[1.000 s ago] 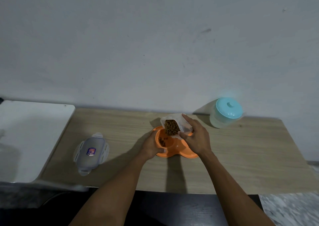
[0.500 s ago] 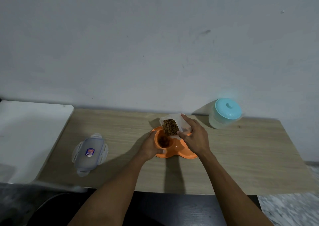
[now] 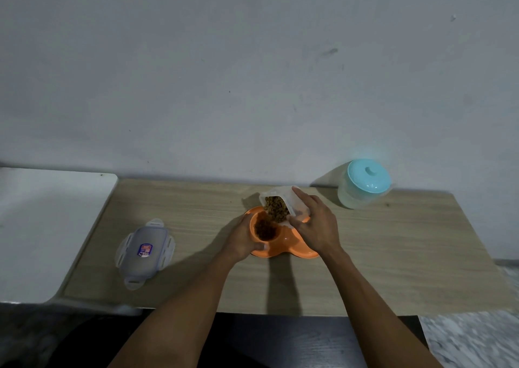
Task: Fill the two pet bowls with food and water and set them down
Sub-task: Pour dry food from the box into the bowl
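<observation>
An orange double pet bowl (image 3: 289, 247) sits in the middle of the wooden table (image 3: 393, 255). My left hand (image 3: 243, 238) grips its left rim. My right hand (image 3: 316, 224) holds a clear plastic food container (image 3: 283, 203), tilted down to the left over the bowl. Brown kibble (image 3: 264, 228) lies heaped in the left cup, and more kibble fills the container's mouth. The right cup is partly hidden by my right hand. A clear water jug with a turquoise lid (image 3: 363, 183) stands at the back right near the wall.
The container's clip lid (image 3: 144, 252) lies flat on the table's left part. A white surface (image 3: 50, 227) adjoins the table on the left. A grey wall runs right behind the table. A dark surface lies below the table's near edge.
Kibble has poured from the container, and the pile in the left cup has grown from a few pieces to a heap. Both hands have stayed about where they were.
</observation>
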